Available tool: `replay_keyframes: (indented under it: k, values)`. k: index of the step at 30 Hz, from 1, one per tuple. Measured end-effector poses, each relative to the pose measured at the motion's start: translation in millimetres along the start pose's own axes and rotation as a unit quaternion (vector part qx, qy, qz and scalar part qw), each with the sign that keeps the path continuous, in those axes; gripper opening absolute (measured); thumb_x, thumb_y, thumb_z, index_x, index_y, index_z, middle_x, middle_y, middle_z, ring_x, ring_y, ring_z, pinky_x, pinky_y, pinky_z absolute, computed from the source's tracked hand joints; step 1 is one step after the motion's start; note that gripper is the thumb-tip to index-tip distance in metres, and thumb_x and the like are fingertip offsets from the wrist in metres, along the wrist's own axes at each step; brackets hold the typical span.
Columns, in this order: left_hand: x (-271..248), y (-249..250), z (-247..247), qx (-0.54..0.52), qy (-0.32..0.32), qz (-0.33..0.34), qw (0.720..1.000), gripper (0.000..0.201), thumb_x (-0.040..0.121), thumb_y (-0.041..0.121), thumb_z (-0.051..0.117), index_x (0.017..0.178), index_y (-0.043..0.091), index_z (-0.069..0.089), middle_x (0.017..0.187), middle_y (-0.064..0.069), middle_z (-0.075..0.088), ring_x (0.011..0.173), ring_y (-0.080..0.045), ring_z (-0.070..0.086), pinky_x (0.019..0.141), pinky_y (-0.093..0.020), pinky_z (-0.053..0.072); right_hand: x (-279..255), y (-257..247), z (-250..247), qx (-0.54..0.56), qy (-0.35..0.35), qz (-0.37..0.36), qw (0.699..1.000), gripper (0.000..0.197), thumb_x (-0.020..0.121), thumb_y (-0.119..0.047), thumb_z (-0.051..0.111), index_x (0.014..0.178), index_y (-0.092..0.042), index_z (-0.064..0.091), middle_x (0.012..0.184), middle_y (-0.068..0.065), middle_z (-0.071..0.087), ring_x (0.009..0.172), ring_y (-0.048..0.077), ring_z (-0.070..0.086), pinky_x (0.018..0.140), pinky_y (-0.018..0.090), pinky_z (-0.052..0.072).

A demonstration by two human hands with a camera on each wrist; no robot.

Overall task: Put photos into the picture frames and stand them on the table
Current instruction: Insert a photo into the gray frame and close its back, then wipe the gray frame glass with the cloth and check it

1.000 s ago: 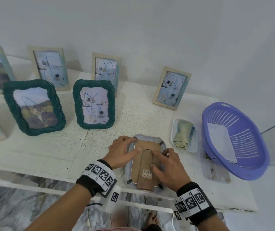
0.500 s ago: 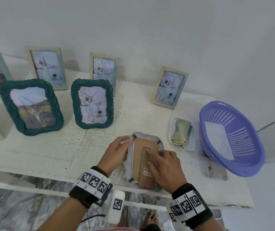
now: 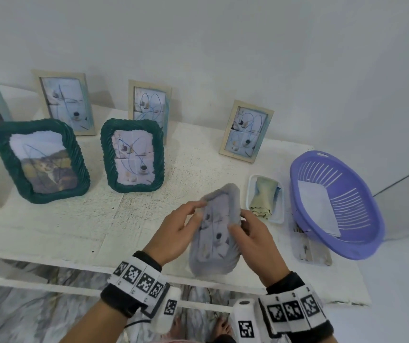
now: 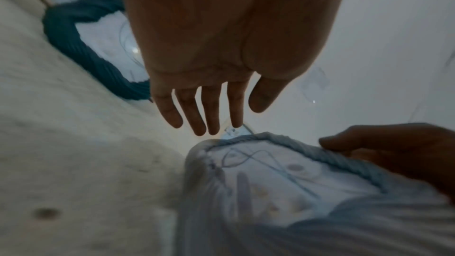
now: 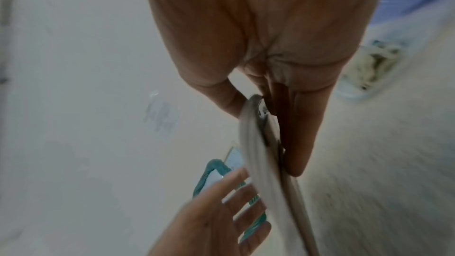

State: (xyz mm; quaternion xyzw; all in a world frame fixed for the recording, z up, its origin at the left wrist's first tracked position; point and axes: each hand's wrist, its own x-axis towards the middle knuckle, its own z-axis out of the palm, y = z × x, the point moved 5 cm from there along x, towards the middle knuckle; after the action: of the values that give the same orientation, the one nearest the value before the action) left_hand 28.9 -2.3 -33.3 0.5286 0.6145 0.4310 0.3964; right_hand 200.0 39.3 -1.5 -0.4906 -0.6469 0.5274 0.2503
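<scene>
A grey woven picture frame (image 3: 213, 243) is lifted off the white table (image 3: 149, 219) near its front edge, tilted, with the photo side facing me. My right hand (image 3: 240, 224) pinches its right edge, thumb on the front and fingers behind. In the right wrist view the frame (image 5: 261, 143) is seen edge-on between thumb and fingers of the right hand (image 5: 258, 116). My left hand (image 3: 193, 210) hovers at the frame's upper left corner. In the left wrist view its fingers (image 4: 211, 120) are straight and just clear of the frame (image 4: 270, 172).
Two green woven frames (image 3: 42, 159) (image 3: 132, 154) stand with photos at the left. Several pale wooden frames (image 3: 246, 131) stand along the wall. A small white tray (image 3: 280, 214) holds a cloth. A purple basket (image 3: 372, 211) with a white sheet sits at the right, over a clear plate (image 3: 312, 251).
The grey frame lay face down with both hands on its cardboard back. It is now raised and turned photo side up in my right hand; my left hand has come off it.
</scene>
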Motion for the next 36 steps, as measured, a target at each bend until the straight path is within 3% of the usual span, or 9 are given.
replay_keyframes:
  k: [5,7,10,15,22,25,29,33,36]
  values:
    - [-14.1,-43.9,-9.7,0.162,-0.011,0.015,0.987,0.062,0.089,0.056,0.030,0.139,0.024,0.049,0.141,0.008,0.050,0.129,-0.012,0.043,0.112,-0.037,0.033,-0.8,42.8,8.5,0.164,-0.002,0.092,0.982,0.028,0.097,-0.005,0.050,0.123,-0.014,0.054,0.095,0.011,0.074,0.081,0.018,0.070,0.067,0.026,0.053]
    - [-19.2,-54.4,-9.9,0.201,-0.018,0.025,0.979,0.064,0.087,0.055,0.026,0.140,0.027,0.049,0.143,0.013,0.046,0.131,-0.013,0.040,0.112,-0.038,0.030,3.7,57.8,6.2,0.091,0.010,0.093,0.991,0.030,0.097,-0.008,0.052,0.126,-0.015,0.054,0.098,0.006,0.073,0.085,0.015,0.070,0.069,0.023,0.053]
    - [-24.0,-65.0,-6.9,0.238,-0.039,0.044,0.970,0.057,0.090,0.053,0.028,0.140,0.032,0.045,0.148,0.019,0.036,0.135,-0.012,0.034,0.114,-0.041,0.027,11.8,66.6,-2.3,-0.157,0.023,0.047,0.986,0.031,0.094,-0.020,0.058,0.124,-0.015,0.059,0.096,-0.003,0.066,0.081,0.008,0.062,0.064,0.010,0.043]
    - [-30.3,-74.9,-3.8,0.268,-0.065,0.063,0.959,0.059,0.092,0.062,0.032,0.147,0.039,0.026,0.155,0.025,0.019,0.142,0.002,0.012,0.118,-0.036,0.016,19.4,71.8,-5.6,-0.322,0.022,0.024,0.946,0.034,0.092,-0.027,0.059,0.123,-0.014,0.061,0.094,-0.001,0.047,0.079,0.011,0.047,0.071,0.018,0.032]
    - [-33.1,-74.9,-3.5,0.374,-0.124,0.065,0.917,0.119,0.065,0.096,0.041,0.154,0.029,-0.001,0.160,0.017,-0.010,0.146,0.000,-0.017,0.119,-0.030,-0.007,48.8,24.8,-36.9,-0.362,0.162,-0.076,0.915,0.027,0.094,-0.025,0.054,0.114,-0.008,0.062,0.104,0.009,0.059,0.082,0.019,0.055,0.072,0.027,0.043]
    - [-32.5,-77.1,-0.1,0.405,-0.112,0.090,0.903,0.131,0.059,0.098,0.045,0.156,0.020,0.004,0.163,0.009,-0.003,0.149,-0.008,-0.010,0.119,-0.034,-0.003,77.0,18.2,-48.9,-0.414,0.188,-0.062,0.889,0.033,0.094,-0.026,0.052,0.121,-0.006,0.055,0.115,0.017,0.054,0.100,0.032,0.053,0.082,0.037,0.046]
    - [-31.2,-79.6,1.9,0.424,-0.111,0.096,0.894,0.131,0.060,0.099,0.043,0.156,0.016,0.010,0.164,0.004,0.005,0.151,-0.014,0.001,0.118,-0.039,0.005,111.7,37.2,-52.4,-0.495,0.138,0.036,0.857,0.042,0.095,-0.032,0.049,0.130,-0.010,0.045,0.131,0.024,0.041,0.115,0.042,0.044,0.092,0.048,0.045]
    - [-30.9,-80.5,1.9,0.425,-0.111,0.095,0.894,0.129,0.062,0.098,0.042,0.156,0.016,0.010,0.164,0.004,0.006,0.151,-0.015,0.002,0.118,-0.040,0.006,125.7,58.5,-52.2,-0.514,0.114,0.078,0.847,0.046,0.091,-0.013,0.049,0.135,-0.012,0.037,0.134,0.029,0.035,0.116,0.044,0.044,0.092,0.044,0.043]
    - [-30.9,-80.5,2.1,0.427,-0.110,0.097,0.892,0.128,0.063,0.097,0.042,0.156,0.015,0.011,0.164,0.003,0.008,0.151,-0.016,0.004,0.117,-0.040,0.007,127.5,59.2,-56.4,-0.471,0.126,0.073,0.870,0.052,0.084,0.002,0.047,0.134,-0.011,0.039,0.130,0.029,0.036,0.108,0.045,0.046,0.096,0.047,0.041]
